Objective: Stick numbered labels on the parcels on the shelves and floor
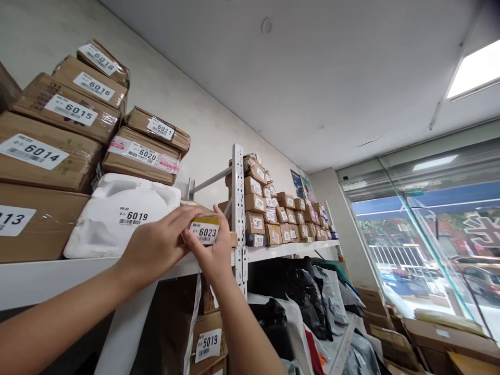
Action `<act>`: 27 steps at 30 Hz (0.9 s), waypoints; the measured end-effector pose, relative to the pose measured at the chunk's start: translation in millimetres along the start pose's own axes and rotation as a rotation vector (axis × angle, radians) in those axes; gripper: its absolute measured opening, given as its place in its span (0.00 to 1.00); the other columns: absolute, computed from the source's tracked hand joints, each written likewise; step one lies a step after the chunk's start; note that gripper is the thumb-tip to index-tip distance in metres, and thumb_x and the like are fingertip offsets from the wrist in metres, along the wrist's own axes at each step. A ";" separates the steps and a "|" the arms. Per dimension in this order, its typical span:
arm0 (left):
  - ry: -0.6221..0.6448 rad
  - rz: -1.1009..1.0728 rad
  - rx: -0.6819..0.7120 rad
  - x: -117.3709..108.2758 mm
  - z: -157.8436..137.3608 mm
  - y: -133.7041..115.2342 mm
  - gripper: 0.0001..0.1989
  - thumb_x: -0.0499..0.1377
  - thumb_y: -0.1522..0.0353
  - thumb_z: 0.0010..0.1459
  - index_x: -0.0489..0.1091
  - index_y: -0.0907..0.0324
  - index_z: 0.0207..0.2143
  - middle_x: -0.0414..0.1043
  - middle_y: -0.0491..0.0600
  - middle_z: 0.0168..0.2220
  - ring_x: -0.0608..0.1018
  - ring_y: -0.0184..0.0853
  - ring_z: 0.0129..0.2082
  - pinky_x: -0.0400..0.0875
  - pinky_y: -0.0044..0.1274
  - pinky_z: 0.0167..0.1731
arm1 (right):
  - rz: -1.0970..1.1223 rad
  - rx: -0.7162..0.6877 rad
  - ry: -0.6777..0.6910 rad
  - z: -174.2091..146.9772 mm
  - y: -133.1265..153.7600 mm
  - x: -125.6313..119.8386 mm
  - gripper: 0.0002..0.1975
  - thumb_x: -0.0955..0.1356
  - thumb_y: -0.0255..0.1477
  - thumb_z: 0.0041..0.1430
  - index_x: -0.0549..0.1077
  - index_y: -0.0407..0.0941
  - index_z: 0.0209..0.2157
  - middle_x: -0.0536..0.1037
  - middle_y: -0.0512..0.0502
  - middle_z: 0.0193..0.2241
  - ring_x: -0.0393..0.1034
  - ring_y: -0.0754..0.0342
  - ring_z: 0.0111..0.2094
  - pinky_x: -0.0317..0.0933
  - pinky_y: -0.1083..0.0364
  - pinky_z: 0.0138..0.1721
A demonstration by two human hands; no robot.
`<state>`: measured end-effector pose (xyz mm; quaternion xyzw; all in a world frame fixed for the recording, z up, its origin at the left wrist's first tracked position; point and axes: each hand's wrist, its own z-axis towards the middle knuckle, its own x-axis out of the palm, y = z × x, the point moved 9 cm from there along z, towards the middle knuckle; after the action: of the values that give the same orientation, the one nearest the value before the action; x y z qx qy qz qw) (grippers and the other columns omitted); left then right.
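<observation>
A small parcel box (204,232) with a white label reading 6023 and a yellowish strip along its top is held up at the edge of the upper shelf. My left hand (158,242) wraps over its left side and top. From the right, my right hand (217,254) grips it, the thumb across the label's lower corner. Just left of my hands stands a white foam box (113,208) labelled 6019. Cartons 6020 (142,156) and 6021 (158,127) are stacked above it. Part of another carton behind my hands is hidden.
The white shelf edge (50,284) meets a perforated upright post (237,208) right of my hands. Taller carton stacks (47,146) rise at left. Many labelled boxes (291,216) fill the farther shelf, with black bags (289,286) beneath. Carton 5019 (209,325) sits below.
</observation>
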<state>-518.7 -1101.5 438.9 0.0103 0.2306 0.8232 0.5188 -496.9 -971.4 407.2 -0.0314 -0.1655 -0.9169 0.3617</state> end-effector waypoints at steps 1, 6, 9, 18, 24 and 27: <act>-0.033 0.029 0.070 -3.1 -5.1 -8.4 0.20 0.53 0.66 0.59 0.64 0.56 0.54 0.73 0.51 0.53 0.79 0.41 0.44 0.75 0.26 0.31 | 0.044 -0.016 -0.001 -3.5 2.5 1.0 0.39 0.72 0.46 0.48 0.60 0.45 0.58 0.70 0.37 0.49 0.69 0.44 0.47 0.68 0.45 0.47; -0.127 0.110 0.265 -11.4 -27.3 -32.6 0.18 0.49 0.71 0.64 0.60 0.61 0.56 0.74 0.54 0.51 0.80 0.37 0.41 0.75 0.23 0.31 | 0.121 -0.127 -0.067 -22.7 7.0 -4.5 0.36 0.71 0.49 0.48 0.62 0.47 0.54 0.70 0.38 0.49 0.69 0.44 0.49 0.66 0.45 0.51; -0.163 0.138 0.337 -13.7 -35.9 -40.5 0.16 0.49 0.73 0.64 0.61 0.60 0.54 0.76 0.54 0.49 0.82 0.35 0.35 0.74 0.23 0.28 | 0.125 -0.176 -0.091 -32.8 0.5 -6.8 0.36 0.67 0.54 0.51 0.62 0.47 0.55 0.70 0.38 0.47 0.69 0.44 0.49 0.65 0.45 0.51; -0.208 0.159 0.358 -11.8 -43.7 -47.2 0.17 0.47 0.77 0.63 0.64 0.60 0.52 0.76 0.52 0.48 0.81 0.33 0.32 0.73 0.24 0.28 | 0.102 -0.230 -0.132 -43.0 -4.5 -13.2 0.27 0.54 0.49 0.64 0.63 0.51 0.56 0.70 0.41 0.50 0.65 0.47 0.52 0.60 0.45 0.54; -0.243 0.168 0.379 -20.5 -41.3 -54.8 0.17 0.48 0.79 0.61 0.66 0.62 0.50 0.78 0.52 0.46 0.79 0.30 0.28 0.71 0.22 0.25 | 0.088 -0.272 -0.165 -42.3 0.5 -17.0 0.26 0.51 0.44 0.67 0.64 0.48 0.56 0.70 0.41 0.49 0.65 0.50 0.51 0.60 0.46 0.53; -0.242 0.168 0.378 -20.1 -41.1 -54.7 0.18 0.48 0.80 0.60 0.66 0.62 0.51 0.77 0.52 0.47 0.80 0.31 0.29 0.72 0.22 0.26 | 0.076 -0.277 -0.167 -43.0 1.7 -16.1 0.26 0.50 0.45 0.67 0.64 0.48 0.56 0.70 0.41 0.49 0.65 0.49 0.52 0.60 0.46 0.53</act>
<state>-473.5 -1114.6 385.3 0.2253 0.3151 0.7984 0.4610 -481.2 -976.1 364.3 -0.1633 -0.0657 -0.9108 0.3734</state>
